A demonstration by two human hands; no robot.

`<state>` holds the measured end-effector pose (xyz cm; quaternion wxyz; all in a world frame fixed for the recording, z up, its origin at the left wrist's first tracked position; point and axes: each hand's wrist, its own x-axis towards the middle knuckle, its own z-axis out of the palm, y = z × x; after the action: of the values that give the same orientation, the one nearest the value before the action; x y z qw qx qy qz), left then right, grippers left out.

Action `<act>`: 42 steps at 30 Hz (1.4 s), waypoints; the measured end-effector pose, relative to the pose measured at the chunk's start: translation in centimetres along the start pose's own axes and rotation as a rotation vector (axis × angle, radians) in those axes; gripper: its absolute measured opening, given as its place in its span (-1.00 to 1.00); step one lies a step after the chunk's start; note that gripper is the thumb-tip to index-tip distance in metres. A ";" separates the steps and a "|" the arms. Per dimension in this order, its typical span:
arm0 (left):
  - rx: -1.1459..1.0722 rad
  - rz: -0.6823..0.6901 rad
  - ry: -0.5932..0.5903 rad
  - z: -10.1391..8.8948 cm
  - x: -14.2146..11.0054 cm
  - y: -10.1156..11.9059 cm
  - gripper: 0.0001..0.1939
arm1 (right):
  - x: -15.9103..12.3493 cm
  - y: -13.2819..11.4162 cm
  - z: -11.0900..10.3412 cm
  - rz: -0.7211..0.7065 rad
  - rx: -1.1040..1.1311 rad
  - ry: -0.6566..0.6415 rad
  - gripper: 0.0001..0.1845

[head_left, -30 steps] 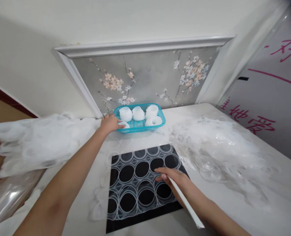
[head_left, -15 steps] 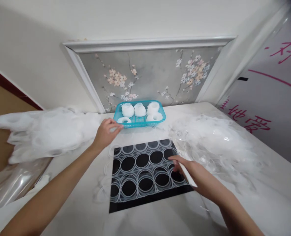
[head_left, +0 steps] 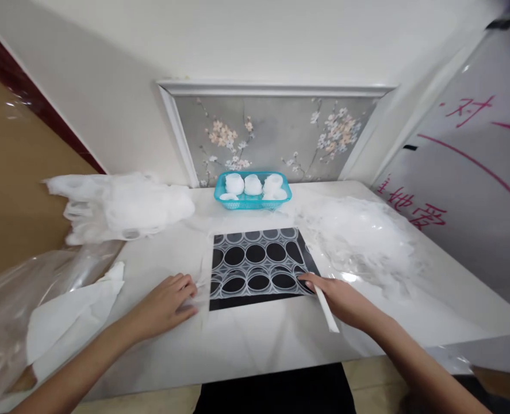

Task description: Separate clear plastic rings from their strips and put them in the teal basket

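Observation:
A see-through sheet with rows of round holes (head_left: 261,267) lies over a black mat (head_left: 255,302) on the table. Its left margin reaches past the mat to my left hand (head_left: 171,305). The fingers of that hand are curled together at this margin and appear to pinch it; the fingertips are partly hidden. My right hand (head_left: 341,296) is closed around a slim white stick-like tool (head_left: 327,310) at the mat's right edge. Its tip by the holes is hidden by the fingers. Behind the mat stands a blue basket (head_left: 252,204) with stacked white rings (head_left: 253,184) in it.
At the left lies a pile of white holed sheets (head_left: 129,207), with clear plastic film (head_left: 77,267) and a white cloth-like piece (head_left: 76,316) nearer me. A heap of translucent sheets (head_left: 362,230) covers the right side. A whiteboard (head_left: 466,167) leans at the right.
My left hand has come back from the basket's front left corner to the sheet's left edge. My right hand stays by the mat's right edge with the white tool. The view has shifted.

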<state>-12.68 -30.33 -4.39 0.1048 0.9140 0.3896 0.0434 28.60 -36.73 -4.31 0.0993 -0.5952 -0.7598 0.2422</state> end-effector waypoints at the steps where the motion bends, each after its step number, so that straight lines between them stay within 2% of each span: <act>1: 0.049 0.016 0.032 -0.5 -0.1 0.0 -0.82 | -0.3 -0.4 -0.6 -0.009 0.016 0.009 -0.56; 4: 0.201 0.040 0.165 -3.4 0.3 -0.4 -0.75 | -0.8 -1.6 -3.4 0.002 0.071 0.149 -0.52; 8: 0.324 0.046 0.349 -9.1 1.4 -1.2 -0.71 | -0.8 -2.5 -7.7 0.015 0.003 0.500 -0.49; 12: 0.426 0.058 0.471 -14.0 2.0 -1.1 -0.68 | -0.9 -3.2 -11.3 -0.010 -0.086 0.804 -0.49; 15: 0.395 0.093 0.509 -16.2 1.7 -0.3 -0.66 | -1.6 -3.9 -13.0 -0.013 -0.093 0.963 -0.53; 18: 0.415 0.101 0.513 -17.0 1.6 0.3 -0.61 | -1.9 -4.2 -13.8 -0.054 -0.060 1.033 -0.58; 21: 0.484 0.074 0.500 -16.9 2.2 0.4 -0.60 | -0.7 -3.7 -14.2 -0.101 -0.080 1.057 -0.61; 23: 0.534 0.043 0.464 -16.5 3.3 -0.1 -0.56 | 1.2 -2.7 -14.4 -0.144 -0.114 1.021 -0.62; 28: 0.602 -0.096 0.309 -14.5 7.8 -2.8 -0.53 | 9.2 0.7 -14.4 -0.210 -0.127 0.923 -0.68; 31: 0.532 -0.149 0.207 -12.3 10.7 -4.8 -0.55 | 14.3 2.4 -12.7 -0.205 -0.028 0.826 -0.70; 34: 0.448 -0.193 0.138 -9.5 13.2 -6.6 -0.55 | 17.8 3.7 -10.0 -0.111 0.046 0.704 -0.70; 36: 0.370 -0.220 0.109 -7.6 14.2 -7.7 -0.54 | 19.1 4.4 -8.1 -0.054 0.067 0.643 -0.68; 39: 0.178 -0.249 0.095 -5.0 14.8 -8.9 -0.53 | 19.5 5.0 -6.1 -0.004 0.062 0.568 -0.66; 42: -0.038 -0.234 0.198 -2.9 13.9 -8.9 -0.36 | 18.9 4.4 -4.9 0.039 0.018 0.586 -0.62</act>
<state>-9.75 -13.83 -3.57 0.0875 0.8515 0.5009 0.1283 29.39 -16.77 -4.84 0.3150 -0.6533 -0.6850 0.0687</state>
